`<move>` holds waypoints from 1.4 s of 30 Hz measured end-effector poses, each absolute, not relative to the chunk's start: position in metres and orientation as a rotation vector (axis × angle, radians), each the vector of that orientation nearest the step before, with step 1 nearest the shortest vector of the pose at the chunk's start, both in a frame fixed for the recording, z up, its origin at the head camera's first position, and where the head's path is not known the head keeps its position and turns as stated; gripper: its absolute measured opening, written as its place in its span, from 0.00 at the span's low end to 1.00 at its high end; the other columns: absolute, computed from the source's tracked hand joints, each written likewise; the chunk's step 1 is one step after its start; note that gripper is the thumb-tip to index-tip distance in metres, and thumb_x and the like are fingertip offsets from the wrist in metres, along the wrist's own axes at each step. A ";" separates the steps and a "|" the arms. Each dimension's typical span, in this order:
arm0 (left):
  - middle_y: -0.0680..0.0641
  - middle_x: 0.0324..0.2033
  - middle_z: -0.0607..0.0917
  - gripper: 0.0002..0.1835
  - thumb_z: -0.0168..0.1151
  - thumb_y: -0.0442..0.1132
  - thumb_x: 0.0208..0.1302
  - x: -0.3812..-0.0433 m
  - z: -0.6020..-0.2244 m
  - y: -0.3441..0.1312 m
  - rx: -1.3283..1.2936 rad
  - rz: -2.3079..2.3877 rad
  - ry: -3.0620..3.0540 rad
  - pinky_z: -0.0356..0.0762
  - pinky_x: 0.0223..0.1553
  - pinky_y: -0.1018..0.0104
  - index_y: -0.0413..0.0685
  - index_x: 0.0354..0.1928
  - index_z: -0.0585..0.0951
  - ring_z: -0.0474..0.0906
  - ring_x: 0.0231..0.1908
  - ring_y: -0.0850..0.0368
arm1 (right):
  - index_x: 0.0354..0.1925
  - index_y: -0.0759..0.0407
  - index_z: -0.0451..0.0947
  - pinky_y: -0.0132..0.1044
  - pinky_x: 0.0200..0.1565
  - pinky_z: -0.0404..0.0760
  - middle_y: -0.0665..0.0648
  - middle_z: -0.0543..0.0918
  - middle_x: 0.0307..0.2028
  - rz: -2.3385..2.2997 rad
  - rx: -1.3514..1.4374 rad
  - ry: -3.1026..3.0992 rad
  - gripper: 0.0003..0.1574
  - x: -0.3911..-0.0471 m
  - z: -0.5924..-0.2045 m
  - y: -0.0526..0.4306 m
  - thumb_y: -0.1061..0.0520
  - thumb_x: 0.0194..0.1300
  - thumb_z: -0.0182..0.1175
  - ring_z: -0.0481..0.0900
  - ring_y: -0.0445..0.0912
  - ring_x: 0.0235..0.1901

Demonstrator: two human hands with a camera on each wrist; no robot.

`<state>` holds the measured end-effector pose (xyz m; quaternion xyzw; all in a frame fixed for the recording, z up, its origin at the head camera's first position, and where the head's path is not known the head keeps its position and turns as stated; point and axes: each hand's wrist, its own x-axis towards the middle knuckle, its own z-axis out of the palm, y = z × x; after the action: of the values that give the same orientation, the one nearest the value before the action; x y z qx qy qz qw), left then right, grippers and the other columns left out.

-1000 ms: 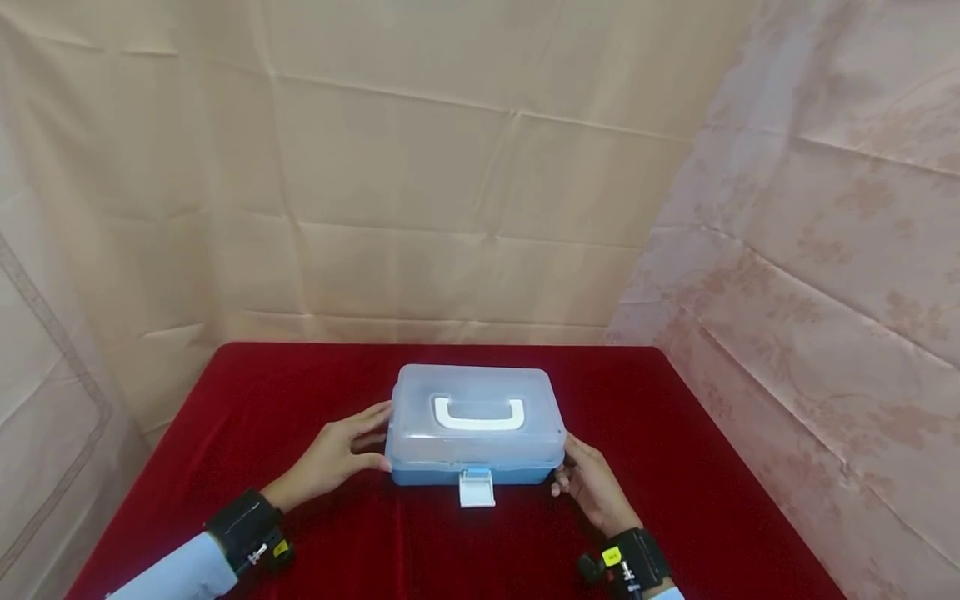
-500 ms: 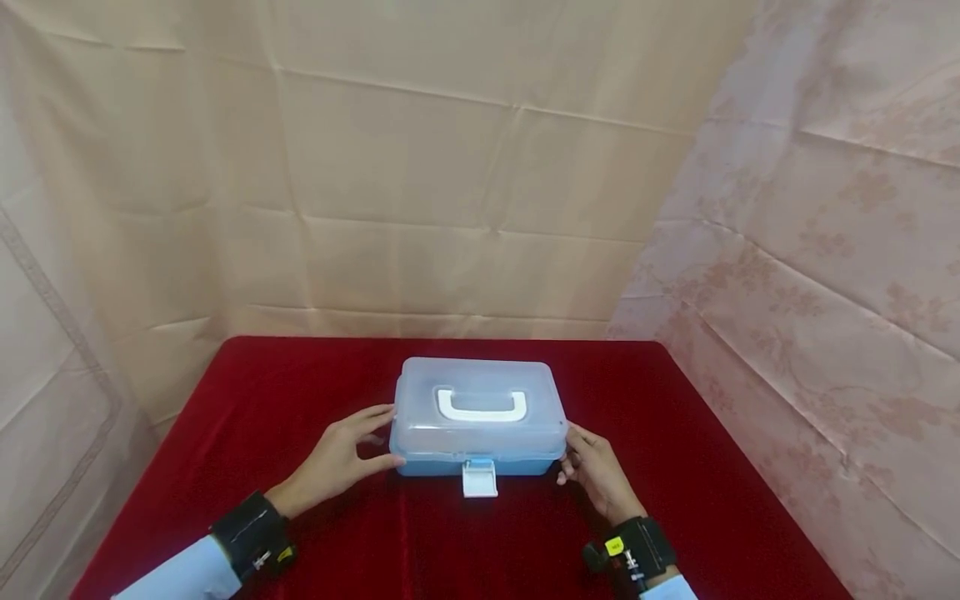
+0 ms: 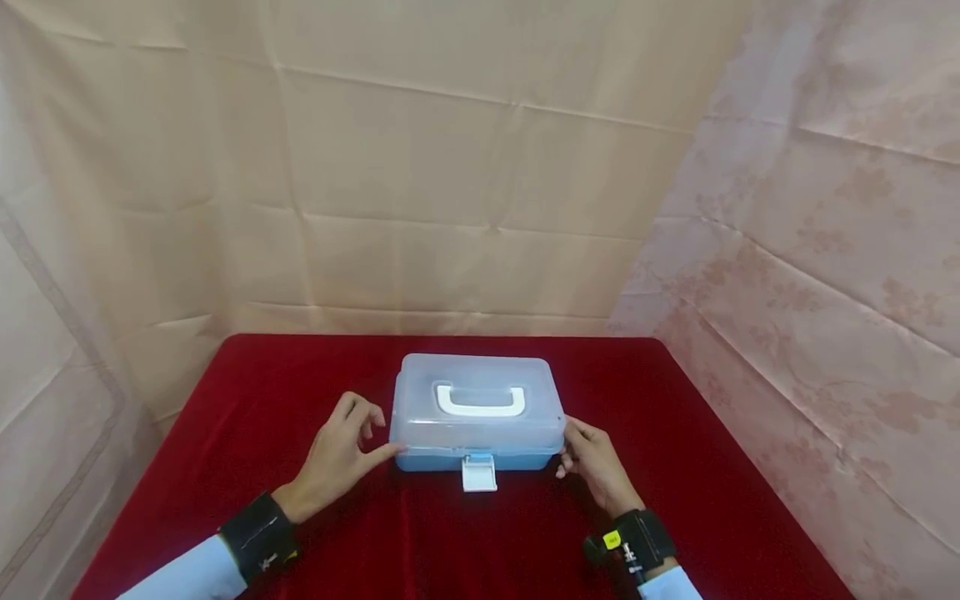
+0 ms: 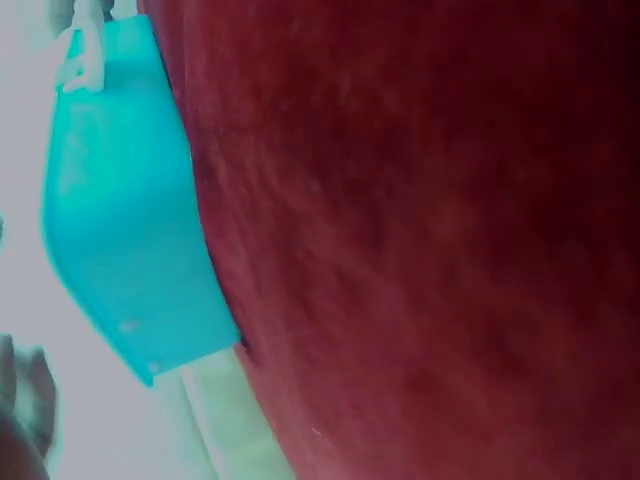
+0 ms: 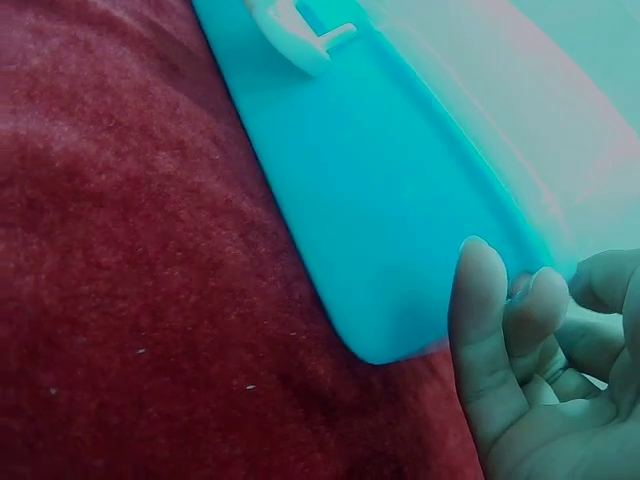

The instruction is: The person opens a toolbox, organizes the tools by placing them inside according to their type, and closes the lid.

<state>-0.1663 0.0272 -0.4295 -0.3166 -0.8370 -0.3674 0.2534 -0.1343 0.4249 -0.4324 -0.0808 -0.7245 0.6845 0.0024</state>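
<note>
A plastic storage box (image 3: 480, 417) with a cloudy lid and blue base stands on the red cloth. Its white carry handle (image 3: 480, 408) lies folded on the lid. At the front, the white latch (image 3: 479, 473) hangs unfastened. My left hand (image 3: 337, 446) is at the box's left side, thumb tip at the front left corner. Its other fingers are bent and stand off the side; only blurred fingertips (image 4: 30, 400) show in the left wrist view. My right hand (image 3: 596, 471) grips the front right corner, with bent fingers (image 5: 478, 310) against the blue base (image 5: 380, 190) near the lid's rim.
A red velvety cloth (image 3: 262, 400) covers the table, running out on both sides of the box. Beige curtain fabric (image 3: 450, 167) hangs behind it. Patterned pink fabric (image 3: 825, 292) closes off the right side, and pale fabric (image 3: 45, 375) the left.
The left hand's fingers have bent and come away from the box's left side, while its thumb stays at the front corner. The right hand keeps its place; the whole head view has shifted slightly.
</note>
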 end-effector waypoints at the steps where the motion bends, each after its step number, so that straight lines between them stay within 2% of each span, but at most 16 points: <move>1: 0.54 0.37 0.72 0.23 0.79 0.48 0.43 -0.165 -0.430 0.030 -0.937 -0.980 -2.190 0.74 0.30 0.74 0.52 0.38 0.77 0.71 0.32 0.62 | 0.59 0.59 0.76 0.42 0.28 0.80 0.59 0.72 0.27 2.150 -0.247 -2.272 0.27 -0.135 -0.433 0.425 0.45 0.71 0.56 0.72 0.46 0.18; 3: 0.54 0.37 0.74 0.19 0.79 0.46 0.45 -0.163 -0.430 0.040 -1.120 -0.869 -2.043 0.74 0.34 0.73 0.53 0.36 0.78 0.70 0.35 0.63 | 0.59 0.58 0.77 0.42 0.28 0.80 0.60 0.72 0.27 2.147 -0.239 -2.268 0.27 -0.135 -0.433 0.427 0.44 0.70 0.57 0.72 0.46 0.18; 5: 0.50 0.43 0.77 0.19 0.77 0.48 0.47 -0.161 -0.430 0.051 -1.303 -0.703 -1.938 0.72 0.45 0.67 0.52 0.40 0.81 0.72 0.43 0.58 | 0.59 0.58 0.77 0.42 0.28 0.80 0.60 0.72 0.27 2.138 -0.230 -2.269 0.27 -0.135 -0.433 0.429 0.44 0.69 0.58 0.72 0.45 0.18; 7: 0.44 0.54 0.76 0.27 0.76 0.55 0.47 -0.158 -0.431 0.063 -1.392 -0.557 -1.918 0.63 0.56 0.55 0.54 0.49 0.82 0.68 0.54 0.52 | 0.58 0.58 0.77 0.42 0.28 0.80 0.61 0.72 0.27 2.126 -0.217 -2.272 0.27 -0.135 -0.433 0.429 0.44 0.68 0.59 0.71 0.45 0.18; 9: 0.40 0.64 0.69 0.38 0.74 0.61 0.46 -0.156 -0.432 0.072 -1.426 -0.459 -1.998 0.54 0.59 0.45 0.56 0.60 0.77 0.60 0.63 0.46 | 0.58 0.58 0.78 0.42 0.27 0.80 0.61 0.72 0.28 2.117 -0.213 -2.281 0.27 -0.135 -0.433 0.428 0.43 0.68 0.59 0.71 0.45 0.18; 12: 0.38 0.71 0.58 0.51 0.73 0.66 0.42 -0.154 -0.430 0.083 -1.392 -0.367 -2.179 0.44 0.61 0.39 0.59 0.71 0.67 0.49 0.69 0.43 | 0.58 0.58 0.78 0.42 0.27 0.80 0.61 0.72 0.28 2.116 -0.217 -2.283 0.28 -0.134 -0.433 0.426 0.43 0.67 0.59 0.71 0.45 0.18; 14: 0.39 0.72 0.56 0.53 0.73 0.65 0.43 -0.152 -0.425 0.087 -1.377 -0.292 -2.259 0.43 0.62 0.40 0.58 0.72 0.64 0.47 0.70 0.44 | 0.57 0.57 0.78 0.42 0.27 0.80 0.61 0.73 0.28 2.116 -0.223 -2.289 0.27 -0.135 -0.433 0.426 0.43 0.68 0.59 0.70 0.45 0.18; 17: 0.38 0.70 0.59 0.46 0.74 0.60 0.47 -0.146 -0.419 0.094 -1.432 -0.186 -2.248 0.47 0.63 0.42 0.58 0.69 0.67 0.49 0.70 0.43 | 0.57 0.57 0.78 0.42 0.27 0.80 0.61 0.73 0.29 2.120 -0.228 -2.296 0.27 -0.135 -0.434 0.427 0.43 0.68 0.59 0.70 0.45 0.19; 21: 0.41 0.65 0.69 0.32 0.72 0.50 0.55 -0.139 -0.410 0.103 -1.632 -0.033 -2.096 0.57 0.63 0.49 0.60 0.63 0.74 0.60 0.65 0.47 | 0.58 0.58 0.77 0.43 0.27 0.80 0.61 0.73 0.29 2.126 -0.217 -2.307 0.26 -0.135 -0.435 0.429 0.44 0.69 0.58 0.70 0.45 0.19; 24: 0.46 0.59 0.74 0.25 0.67 0.47 0.61 -0.140 -0.406 0.110 -1.748 0.130 -1.982 0.65 0.57 0.57 0.63 0.61 0.76 0.66 0.59 0.51 | 0.58 0.57 0.78 0.43 0.27 0.80 0.61 0.73 0.29 2.121 -0.221 -2.301 0.24 -0.136 -0.435 0.429 0.46 0.70 0.57 0.70 0.45 0.18; 27: 0.49 0.56 0.77 0.19 0.63 0.48 0.65 -0.144 -0.406 0.117 -1.782 0.271 -1.909 0.67 0.49 0.63 0.66 0.59 0.79 0.69 0.54 0.54 | 0.58 0.58 0.78 0.43 0.26 0.80 0.62 0.73 0.28 2.125 -0.231 -2.290 0.23 -0.136 -0.436 0.427 0.48 0.71 0.57 0.70 0.44 0.18; 31: 0.52 0.50 0.79 0.15 0.63 0.49 0.66 -0.148 -0.410 0.123 -1.778 0.337 -1.864 0.68 0.43 0.67 0.66 0.55 0.81 0.72 0.50 0.57 | 0.60 0.57 0.77 0.44 0.27 0.80 0.61 0.73 0.28 2.136 -0.224 -2.298 0.23 -0.136 -0.438 0.426 0.49 0.71 0.56 0.70 0.44 0.18; 35: 0.53 0.46 0.80 0.13 0.62 0.48 0.67 -0.148 -0.413 0.127 -1.755 0.314 -1.844 0.68 0.40 0.69 0.62 0.52 0.81 0.73 0.46 0.59 | 0.60 0.55 0.77 0.43 0.27 0.81 0.61 0.73 0.28 2.138 -0.211 -2.301 0.22 -0.136 -0.440 0.426 0.50 0.72 0.56 0.69 0.44 0.18; 38: 0.53 0.44 0.80 0.13 0.63 0.46 0.66 -0.149 -0.409 0.128 -1.699 0.285 -1.842 0.69 0.40 0.69 0.58 0.51 0.81 0.74 0.45 0.59 | 0.60 0.54 0.77 0.43 0.27 0.81 0.62 0.73 0.28 2.141 -0.203 -2.290 0.22 -0.136 -0.440 0.428 0.51 0.72 0.55 0.69 0.44 0.18; 42: 0.51 0.44 0.81 0.16 0.66 0.45 0.64 -0.153 -0.402 0.128 -1.626 0.244 -1.849 0.71 0.44 0.69 0.53 0.53 0.81 0.75 0.45 0.58 | 0.61 0.53 0.77 0.43 0.27 0.80 0.62 0.73 0.28 2.145 -0.209 -2.277 0.21 -0.137 -0.439 0.429 0.51 0.72 0.55 0.69 0.44 0.18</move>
<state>-0.1533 0.1284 -0.4024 -0.6210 -0.7060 0.0933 0.3275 -0.1366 0.4292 -0.4392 -0.0666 -0.7263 0.6842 0.0031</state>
